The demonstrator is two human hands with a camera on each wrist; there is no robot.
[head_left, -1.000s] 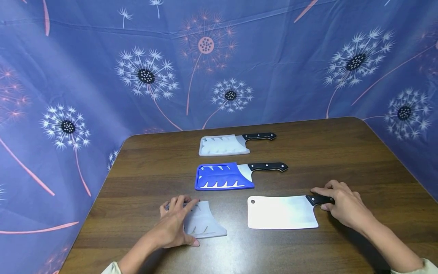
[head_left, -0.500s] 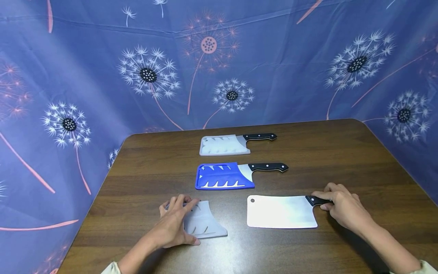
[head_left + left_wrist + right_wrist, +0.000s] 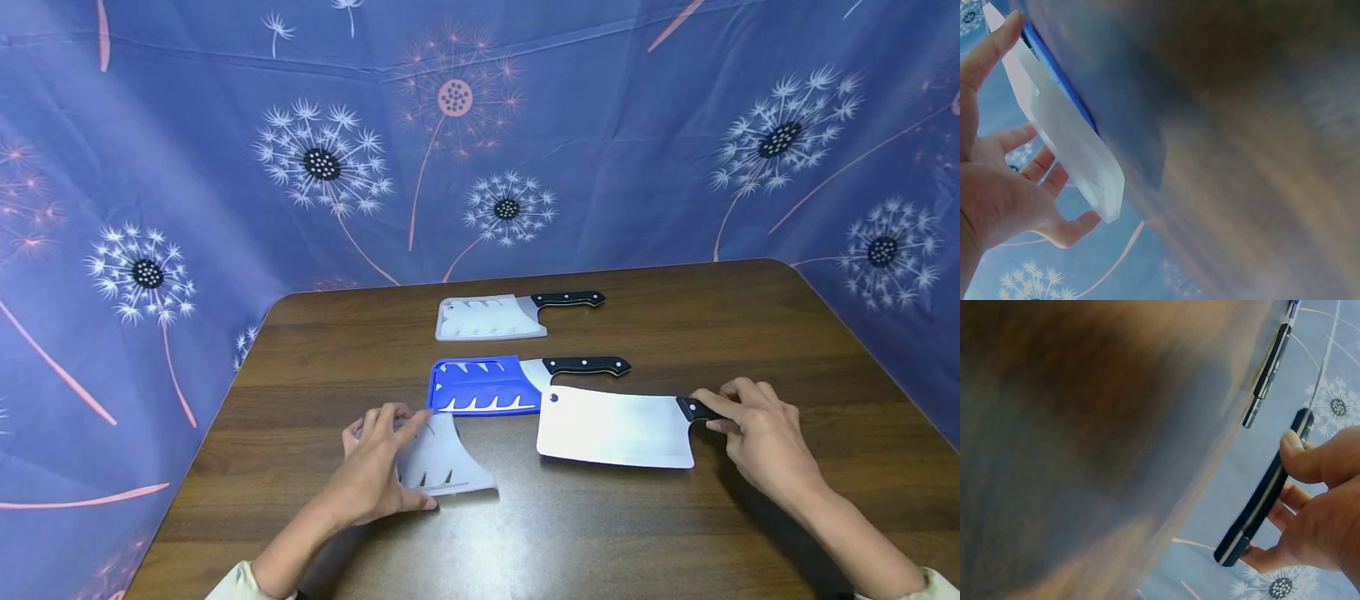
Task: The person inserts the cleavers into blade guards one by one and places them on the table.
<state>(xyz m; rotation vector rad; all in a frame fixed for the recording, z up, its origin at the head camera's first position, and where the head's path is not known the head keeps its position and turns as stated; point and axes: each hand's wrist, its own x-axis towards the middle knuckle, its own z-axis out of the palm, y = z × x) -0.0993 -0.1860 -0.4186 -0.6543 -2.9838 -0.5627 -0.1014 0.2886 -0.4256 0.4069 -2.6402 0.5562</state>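
My left hand point(image 3: 375, 471) holds a whitish translucent blade cover point(image 3: 442, 458) across its width, thumb on the near edge and fingers on the far edge. The left wrist view shows the cover raised off the table, its closed end near the fingers. On the right, my right hand point(image 3: 768, 437) pinches the black handle point(image 3: 1260, 503) of a bare cleaver point(image 3: 615, 429) between thumb and fingers. The broad blade points left toward the cover's open side, with a space between them. Its top left corner overlaps the lower part of a blue cover point(image 3: 487, 383) in the head view.
Behind the hands, a knife with a black handle point(image 3: 585, 365) lies in the blue cover. Farther back rests another sheathed knife point(image 3: 491, 318) in a whitish cover. The wooden table point(image 3: 330, 333) ends at a blue dandelion-patterned cloth point(image 3: 600, 125).
Both hands have lifted from the table: the whitish cover and the bare cleaver are now raised and slightly farther forward. The two sheathed knives have stayed in place.
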